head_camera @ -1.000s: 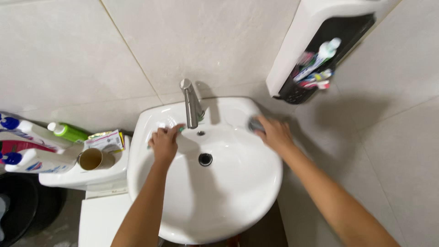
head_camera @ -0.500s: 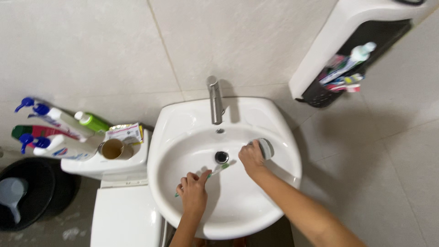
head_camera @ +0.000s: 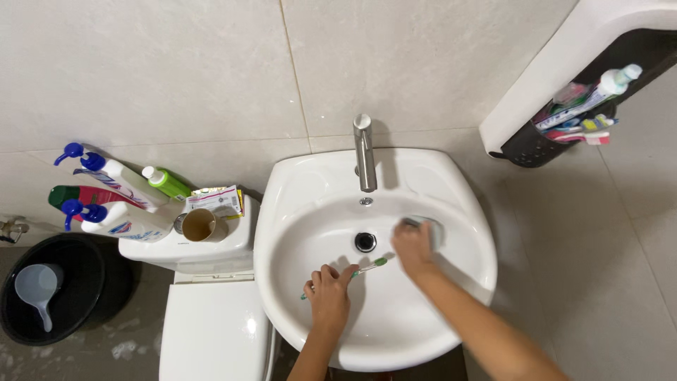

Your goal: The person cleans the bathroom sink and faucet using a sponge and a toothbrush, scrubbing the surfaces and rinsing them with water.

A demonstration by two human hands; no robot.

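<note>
Both hands in sink [head_camera: 451, 176]: left fingers [head_camera: 331, 274] grip toothbrush [head_camera: 367, 267].

One head-worn camera looks almost straight down onto a white washbasin [head_camera: 374, 261] from above, near enough that the basin fills the middle of the frame. It faces the tiled wall [head_camera: 176, 70], which takes the upper half. The toilet cistern [head_camera: 194, 250] sits at left, a wall-mounted toothbrush holder [head_camera: 557, 120] at upper right. Both forearms enter from the bottom edge.
</note>
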